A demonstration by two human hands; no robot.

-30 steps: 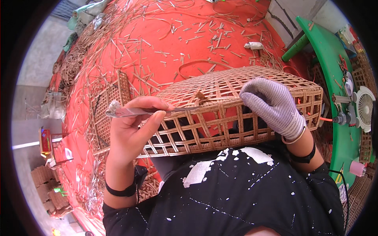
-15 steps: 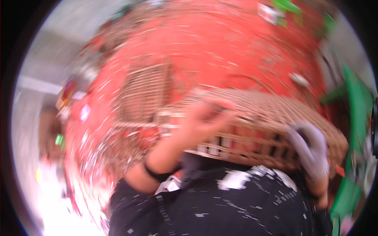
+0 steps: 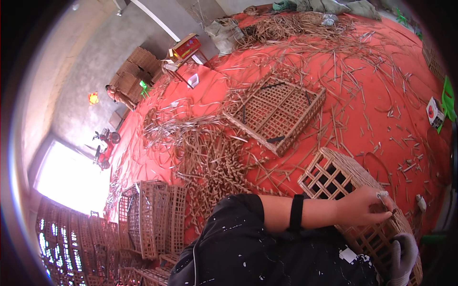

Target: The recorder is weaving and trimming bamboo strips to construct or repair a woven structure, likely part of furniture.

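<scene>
A brown woven basket [image 3: 325, 177] with an open lattice side and a densely woven edge rests against my lap at the lower right. My left hand [image 3: 365, 207] is bare, with a black band on the wrist. Its fingers are curled in a pinch at the basket's woven edge; whatever lies between the fingertips is too small to make out. Lower down, my right hand [image 3: 405, 252], in a pale grey glove, grips the same edge. Part of the basket is hidden behind my left forearm and hand.
A second, shallow lattice basket [image 3: 274, 112] lies ahead on the red floor covering [image 3: 348, 128]. Loose woven strips [image 3: 210, 157] pile up left of it. Finished lattice frames [image 3: 152, 214] stand at lower left. A green stool [image 3: 447, 100] and a white box [image 3: 434, 113] are far right. A person [image 3: 119, 97] is far left.
My view has swung left, bringing the doorway and stacked frames into sight. My hands and the held basket now appear further right and lower; both hands stay at its edge.
</scene>
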